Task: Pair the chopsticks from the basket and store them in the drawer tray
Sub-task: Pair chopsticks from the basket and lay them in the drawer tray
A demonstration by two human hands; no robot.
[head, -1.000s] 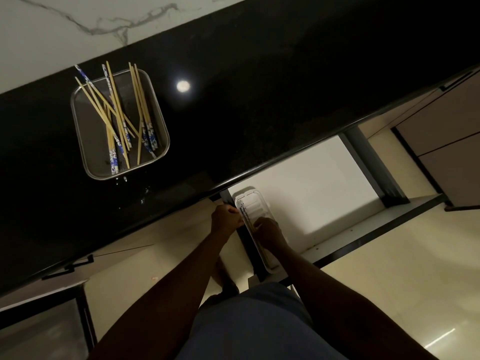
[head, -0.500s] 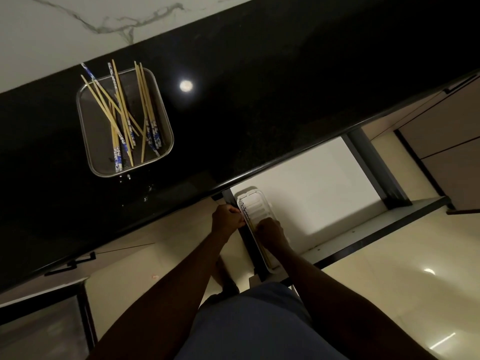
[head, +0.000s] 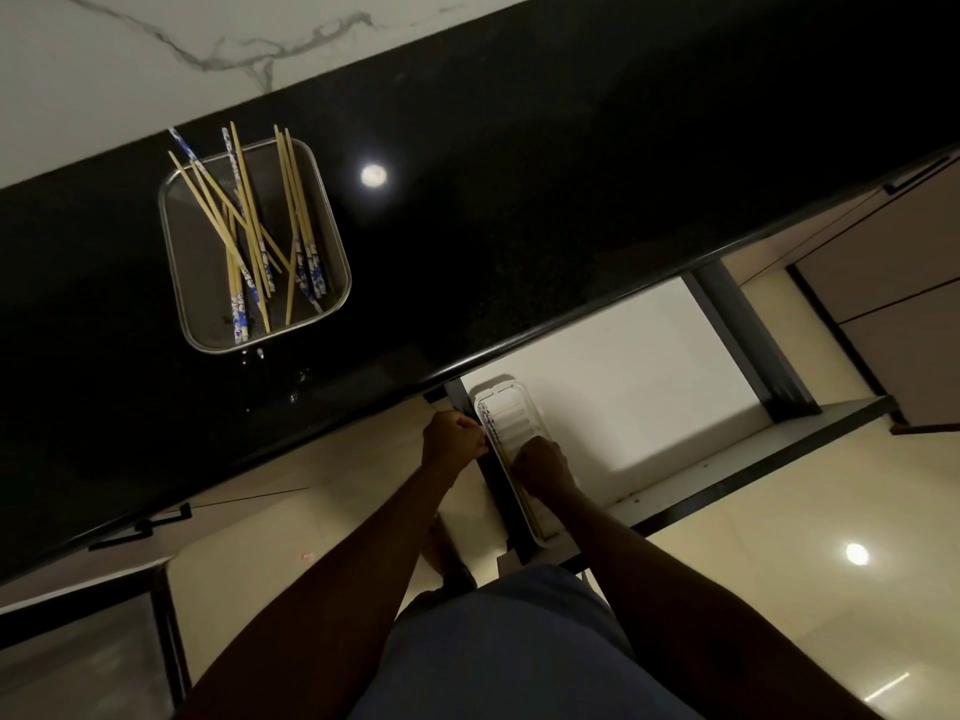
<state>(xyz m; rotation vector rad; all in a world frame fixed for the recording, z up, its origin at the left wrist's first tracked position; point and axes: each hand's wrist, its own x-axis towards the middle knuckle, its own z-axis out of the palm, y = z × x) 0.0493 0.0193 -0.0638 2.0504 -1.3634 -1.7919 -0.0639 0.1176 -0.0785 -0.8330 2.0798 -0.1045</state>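
Note:
A metal basket (head: 176,252) on the black counter holds several bamboo chopsticks (head: 249,226) with blue-and-white patterned ends, lying crossed. Below the counter edge, a white ribbed tray (head: 511,413) sits at the left side of the open drawer (head: 623,366). A pair of chopsticks (head: 491,431) lies along the tray's left side. My left hand (head: 452,441) is at the tray's left rim, fingers closed around the patterned ends. My right hand (head: 540,467) rests on the tray over the chopsticks' thin ends, pinching them.
The black counter (head: 519,200) runs diagonally across the view, with a marble wall behind it. The drawer's dark front rail (head: 727,475) crosses at the right. Cabinet fronts with black handles (head: 140,527) flank the drawer. My body stands close to the drawer.
The view shifted slightly, so the basket appears a little further right. Both hands stay at the tray with only small finger movement on the chopsticks.

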